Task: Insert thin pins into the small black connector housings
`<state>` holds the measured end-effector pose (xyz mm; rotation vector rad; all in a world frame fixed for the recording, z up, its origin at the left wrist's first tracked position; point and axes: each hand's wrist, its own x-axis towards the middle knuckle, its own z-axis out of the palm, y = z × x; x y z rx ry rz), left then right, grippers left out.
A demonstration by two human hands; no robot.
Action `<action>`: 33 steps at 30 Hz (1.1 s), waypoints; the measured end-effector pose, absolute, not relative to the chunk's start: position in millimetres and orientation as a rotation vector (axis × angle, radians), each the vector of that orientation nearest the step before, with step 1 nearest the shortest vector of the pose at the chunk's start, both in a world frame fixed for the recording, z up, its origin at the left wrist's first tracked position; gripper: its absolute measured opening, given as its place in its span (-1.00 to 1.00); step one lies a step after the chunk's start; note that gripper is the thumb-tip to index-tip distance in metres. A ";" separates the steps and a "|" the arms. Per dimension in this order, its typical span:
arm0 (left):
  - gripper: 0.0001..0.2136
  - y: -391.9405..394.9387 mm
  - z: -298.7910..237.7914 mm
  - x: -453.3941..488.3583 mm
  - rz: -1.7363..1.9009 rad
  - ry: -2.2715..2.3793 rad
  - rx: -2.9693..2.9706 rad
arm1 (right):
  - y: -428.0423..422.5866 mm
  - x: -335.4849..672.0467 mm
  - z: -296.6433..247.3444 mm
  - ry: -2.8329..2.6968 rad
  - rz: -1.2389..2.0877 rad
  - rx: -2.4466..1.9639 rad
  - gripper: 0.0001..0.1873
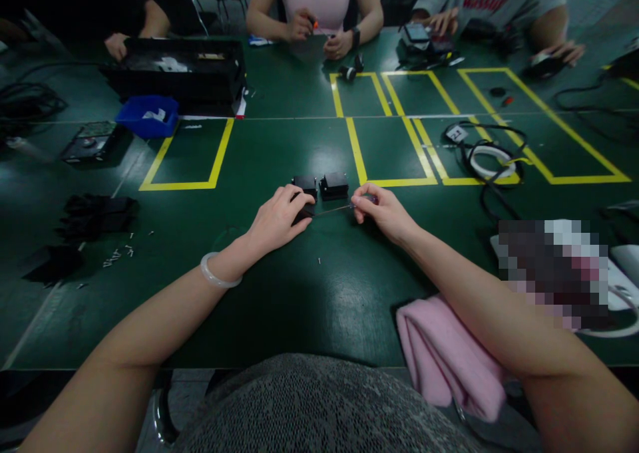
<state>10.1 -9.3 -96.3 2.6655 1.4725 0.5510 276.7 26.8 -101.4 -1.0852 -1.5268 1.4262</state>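
Note:
My left hand (282,217) is closed around a small black block-shaped part (303,211) on the green table. A screwdriver (332,210) is pinched in my right hand (374,208), its thin shaft pointing left so that the tip reaches the part's right side. Most of that part is hidden under my fingers. Just beyond my hands sit two more black blocks, one (304,184) partly behind my left fingers and the other (334,185) to its right. One small screw (319,261) lies on the table nearer to me.
Black parts (97,215) and loose screws (116,255) lie at the left. Behind them are a blue bin (148,116) and a black case (174,74). Coiled cables (492,160) and a pink cloth (444,346) are on the right. Several people work across the table.

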 end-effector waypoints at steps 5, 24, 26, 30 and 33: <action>-0.70 -9.0 -96.4 9.6 0.561 1.453 2.677 | 28.2 276.9 -102.8 -1.495 1.424 -1.080 -0.70; -0.71 -9.7 -99.9 14.0 0.578 1.417 2.762 | 28.9 282.2 -97.9 -1.697 1.271 -0.981 -0.70; -0.71 -9.2 -100.0 13.5 0.593 1.418 2.761 | 28.2 282.1 -98.7 -1.703 1.275 -0.998 -0.70; -0.71 -8.8 -99.4 12.8 0.608 1.413 2.747 | 28.3 281.7 -100.8 -1.686 1.306 -1.012 -0.72; -0.72 -8.8 -98.9 12.4 0.588 1.417 2.726 | 28.7 281.7 -100.9 -1.677 1.335 -0.988 -0.76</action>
